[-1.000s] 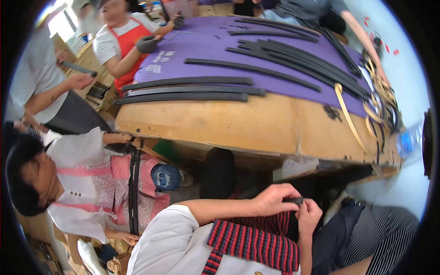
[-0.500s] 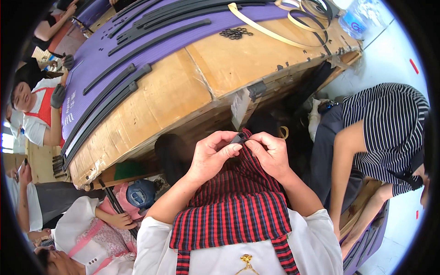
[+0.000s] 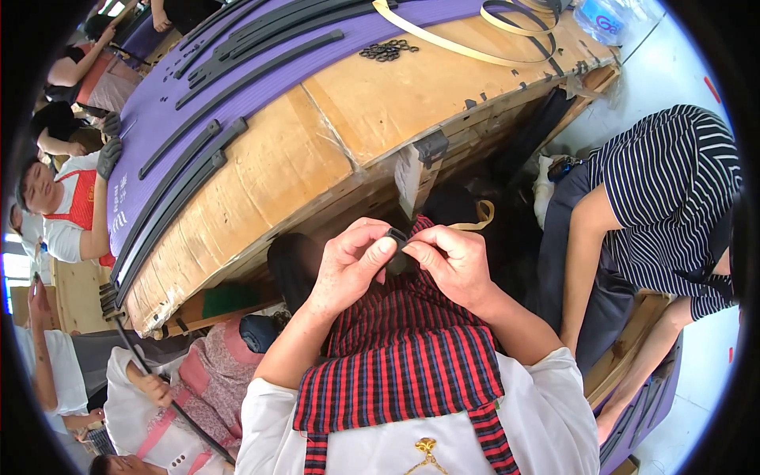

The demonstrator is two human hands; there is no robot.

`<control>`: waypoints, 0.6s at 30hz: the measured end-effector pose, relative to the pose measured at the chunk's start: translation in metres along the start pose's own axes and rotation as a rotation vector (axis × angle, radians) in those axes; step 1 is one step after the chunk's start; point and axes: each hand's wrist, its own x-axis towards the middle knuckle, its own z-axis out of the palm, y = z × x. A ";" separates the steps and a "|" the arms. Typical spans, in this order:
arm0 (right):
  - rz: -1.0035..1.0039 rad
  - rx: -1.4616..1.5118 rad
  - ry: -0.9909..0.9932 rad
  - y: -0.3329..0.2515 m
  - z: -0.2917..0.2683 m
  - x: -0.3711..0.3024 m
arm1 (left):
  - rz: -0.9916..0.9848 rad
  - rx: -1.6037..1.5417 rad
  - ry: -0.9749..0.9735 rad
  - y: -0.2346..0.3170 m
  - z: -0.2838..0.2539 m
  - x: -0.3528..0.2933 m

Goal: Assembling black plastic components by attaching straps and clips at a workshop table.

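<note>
Just above my striped apron (image 3: 396, 372), both hands meet around a small black piece (image 3: 398, 236) that looks like a hollow end of a strip. My left hand (image 3: 348, 265) is closed, holding it between thumb and fingers. The thumb and fingertips of my right hand (image 3: 455, 265) pinch at the piece's right edge. Whether a second small part sits in that pinch is hidden by the fingers. Both hands are in front of the table's near edge, below the wooden tabletop (image 3: 269, 166).
Long black strips (image 3: 190, 154) lie on a purple mat (image 3: 237, 79). Small black rings (image 3: 388, 51) and a cream coiled band (image 3: 451, 49) rest on the tabletop. A person in a striped shirt (image 3: 665, 190) bends close at right; another holds a black rod (image 3: 158, 388) at lower left.
My hands have shifted slightly left, and the black piece has turned so its open end shows more. At lower left, the co-worker's black rod has swung to a longer diagonal.
</note>
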 end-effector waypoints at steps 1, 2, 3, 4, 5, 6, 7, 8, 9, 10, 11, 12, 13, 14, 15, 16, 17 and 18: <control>0.005 -0.022 -0.015 -0.001 0.000 0.000 | 0.016 -0.002 -0.058 0.001 -0.002 -0.001; 0.006 -0.019 -0.017 0.000 0.000 0.001 | 0.031 -0.003 -0.116 0.002 -0.004 -0.002; -0.034 -0.023 0.001 0.000 0.002 0.001 | 0.010 -0.063 -0.079 0.004 0.000 -0.002; -0.073 -0.027 0.019 0.001 0.003 0.002 | 0.010 -0.061 -0.074 0.001 0.001 -0.001; -0.073 -0.024 0.016 0.002 0.003 0.002 | 0.046 -0.038 -0.051 -0.002 0.001 -0.001; -0.084 -0.046 0.011 0.003 0.002 0.002 | 0.080 -0.015 -0.030 -0.004 0.002 -0.001; -0.095 -0.068 0.007 0.004 0.001 0.001 | 0.072 -0.008 -0.016 -0.003 0.002 -0.001; -0.094 -0.067 0.006 0.005 0.000 0.001 | 0.070 -0.008 -0.014 -0.002 0.002 -0.001; -0.072 -0.071 -0.016 0.006 -0.002 0.000 | 0.064 -0.010 -0.020 -0.001 0.002 -0.002; -0.050 -0.075 -0.038 0.006 -0.003 0.000 | 0.058 -0.012 -0.026 0.000 0.002 -0.002; -0.048 -0.074 -0.039 0.007 -0.003 0.000 | 0.056 -0.012 -0.025 0.000 0.002 -0.002; -0.045 -0.040 -0.046 0.008 -0.003 0.000 | 0.054 -0.006 -0.022 0.000 0.002 -0.003; -0.042 -0.007 -0.052 0.009 -0.003 0.000 | 0.053 0.000 -0.019 0.001 0.001 -0.003; -0.041 -0.006 -0.052 0.009 -0.003 0.000 | 0.051 0.001 -0.019 0.002 0.002 -0.003; -0.012 0.013 -0.059 0.011 -0.003 -0.001 | 0.034 -0.012 -0.019 0.004 0.002 -0.004; 0.017 0.032 -0.065 0.011 -0.004 -0.001 | 0.017 -0.025 -0.019 0.005 0.002 -0.004; 0.018 0.033 -0.065 0.011 -0.004 0.000 | 0.017 -0.024 -0.019 0.004 0.003 -0.003; 0.026 0.030 -0.059 0.011 -0.003 0.000 | 0.051 -0.011 0.024 0.002 0.006 -0.003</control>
